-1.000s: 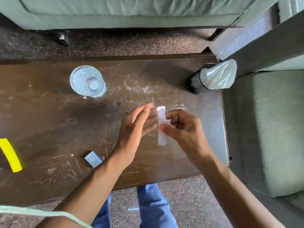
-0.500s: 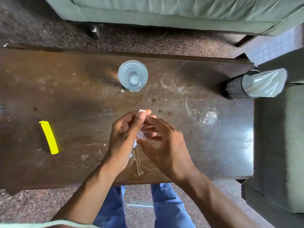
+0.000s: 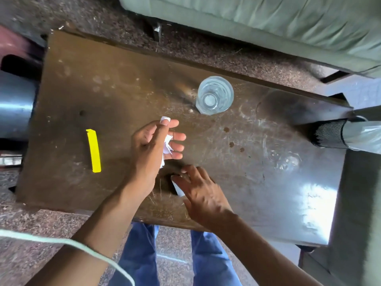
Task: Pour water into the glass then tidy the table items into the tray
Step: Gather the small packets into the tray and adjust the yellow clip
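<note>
While left hand (image 3: 153, 142) cups crumpled paper (image 3: 167, 144), right hand (image 3: 201, 191) presses flat on table (image 3: 268, 193).

Yellow strip (image 3: 94, 150) flat on left part of scratched brown table (image 3: 268, 182). Green sofa (image 3: 268, 23) beyond far edge. Speckled floor (image 3: 51, 228) below.

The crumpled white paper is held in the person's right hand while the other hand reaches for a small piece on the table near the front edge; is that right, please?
Not quite: the head view shows the crumpled white paper in the left hand, not the right. The right hand is the one reaching for the small piece on the table near the front edge.
</note>
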Available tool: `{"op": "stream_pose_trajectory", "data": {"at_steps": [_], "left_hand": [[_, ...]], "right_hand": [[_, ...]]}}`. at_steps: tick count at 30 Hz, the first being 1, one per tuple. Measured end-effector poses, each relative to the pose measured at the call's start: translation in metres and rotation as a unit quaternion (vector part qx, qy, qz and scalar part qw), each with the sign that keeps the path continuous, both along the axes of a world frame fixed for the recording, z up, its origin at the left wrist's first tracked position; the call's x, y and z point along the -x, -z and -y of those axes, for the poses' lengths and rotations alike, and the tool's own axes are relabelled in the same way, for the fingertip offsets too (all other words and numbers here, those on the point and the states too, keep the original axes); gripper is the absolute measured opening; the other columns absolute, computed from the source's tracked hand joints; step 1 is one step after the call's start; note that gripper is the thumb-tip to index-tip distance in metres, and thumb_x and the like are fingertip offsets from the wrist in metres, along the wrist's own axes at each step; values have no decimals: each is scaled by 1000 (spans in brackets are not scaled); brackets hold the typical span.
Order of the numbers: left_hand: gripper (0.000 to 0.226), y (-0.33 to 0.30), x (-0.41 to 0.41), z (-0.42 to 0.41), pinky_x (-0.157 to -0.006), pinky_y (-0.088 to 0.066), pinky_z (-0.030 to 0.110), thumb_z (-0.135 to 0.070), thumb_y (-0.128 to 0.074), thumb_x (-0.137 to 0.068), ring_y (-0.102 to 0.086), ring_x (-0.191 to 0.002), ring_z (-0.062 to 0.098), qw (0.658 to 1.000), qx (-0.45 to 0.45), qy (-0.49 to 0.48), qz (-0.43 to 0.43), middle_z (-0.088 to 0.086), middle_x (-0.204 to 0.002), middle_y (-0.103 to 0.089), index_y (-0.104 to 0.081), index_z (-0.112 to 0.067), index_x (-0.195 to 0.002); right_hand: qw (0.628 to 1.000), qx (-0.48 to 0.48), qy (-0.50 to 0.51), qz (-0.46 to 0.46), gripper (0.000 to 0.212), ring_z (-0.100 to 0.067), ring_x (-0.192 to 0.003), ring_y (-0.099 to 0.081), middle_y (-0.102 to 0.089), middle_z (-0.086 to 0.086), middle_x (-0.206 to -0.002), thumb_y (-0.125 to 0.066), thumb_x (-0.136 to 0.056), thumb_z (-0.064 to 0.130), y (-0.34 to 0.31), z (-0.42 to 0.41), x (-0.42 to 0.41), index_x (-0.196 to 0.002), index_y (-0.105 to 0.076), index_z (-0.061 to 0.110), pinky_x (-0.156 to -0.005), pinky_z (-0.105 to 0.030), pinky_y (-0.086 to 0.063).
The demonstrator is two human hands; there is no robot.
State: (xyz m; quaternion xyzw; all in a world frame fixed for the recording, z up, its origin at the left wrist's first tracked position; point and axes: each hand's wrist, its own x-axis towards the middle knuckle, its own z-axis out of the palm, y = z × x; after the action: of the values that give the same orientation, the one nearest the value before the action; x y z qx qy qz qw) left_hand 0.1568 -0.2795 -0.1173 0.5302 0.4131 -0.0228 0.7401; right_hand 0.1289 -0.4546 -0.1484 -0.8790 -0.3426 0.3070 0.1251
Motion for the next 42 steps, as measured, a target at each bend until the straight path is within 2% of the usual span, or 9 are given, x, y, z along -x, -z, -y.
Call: {"op": "stream_pose_trajectory", "data": {"at_steps": [9,14,20,26,28,31,33,37,42], "left_hand": [[38,-12,3,-45,-59,-58,31,-30,-40,-118,-72,-64,19,998,60,4,-15,11,-95,-83,-77,-20,-115],[38,-24,17,-80,-53,-59,29,-25,-41,-117,-69,-61,18,998,37,-38,18,11,-92,-83,-76,-11,-124],[33,-42,43,-143,-45,-46,23,-32,-48,-114,-51,-55,18,993,-2,-109,35,7,-76,-74,-78,-19,-118],[35,-71,61,-231,-46,-48,29,-46,-50,-100,-53,-51,9,969,-206,-137,17,-2,-73,-75,-82,-33,-109],[37,-77,69,-262,-61,-56,39,-44,-46,-101,-58,-58,10,942,-308,-129,-22,-4,-73,-75,-80,-32,-108],[38,-83,81,-299,-92,-58,54,-29,-43,-98,-71,-82,30,899,-414,-125,-66,-12,-71,-71,-79,-21,-106],[47,-87,86,-319,-100,-56,57,-23,-41,-95,-74,-96,38,884,-444,-120,-79,-14,-76,-71,-79,-15,-122],[54,-93,93,-357,-97,-58,49,-21,-43,-93,-77,-105,37,861,-488,-113,-86,14,-109,-84,-75,-11,-134],[44,-87,93,-397,-105,-55,41,-13,-53,-102,-74,-123,34,852,-505,-78,-111,12,-131,-80,-71,-13,-141]], "right_hand": [[999,-11,-21,45,58,-23,-103,-57,-50,2,-124,-78,-72,20,23,-16,14,-123,-55,33,-74,-38,-64],[998,-27,47,37,63,-22,-106,-63,-55,4,-124,-72,-79,38,5,-60,1,-139,-51,37,-73,-38,-63],[975,-147,164,17,53,-28,-96,-70,-67,-7,-115,-86,-74,18,-33,-159,-31,-125,-73,15,-80,-44,-63],[954,-246,170,-20,50,-17,-91,-73,-66,0,-115,-92,-73,16,-72,-269,-49,-120,-73,19,-82,-30,-60],[951,-271,150,-3,53,-22,-91,-75,-69,-3,-115,-93,-72,18,-85,-308,-55,-121,-73,16,-83,-35,-61],[951,-288,111,27,55,-27,-94,-74,-72,-6,-110,-93,-73,26,-101,-362,-66,-123,-74,15,-87,-47,-61],[951,-297,84,32,53,-26,-98,-72,-72,-5,-113,-90,-75,30,-110,-392,-72,-124,-73,17,-89,-48,-60],[950,-306,35,52,49,-19,-101,-72,-72,-1,-120,-86,-80,37,-125,-446,-79,-125,-74,22,-88,-43,-62],[954,-291,-28,65,50,-20,-101,-70,-71,-5,-121,-87,-82,36,-130,-508,-83,-127,-73,18,-91,-40,-59]]}}
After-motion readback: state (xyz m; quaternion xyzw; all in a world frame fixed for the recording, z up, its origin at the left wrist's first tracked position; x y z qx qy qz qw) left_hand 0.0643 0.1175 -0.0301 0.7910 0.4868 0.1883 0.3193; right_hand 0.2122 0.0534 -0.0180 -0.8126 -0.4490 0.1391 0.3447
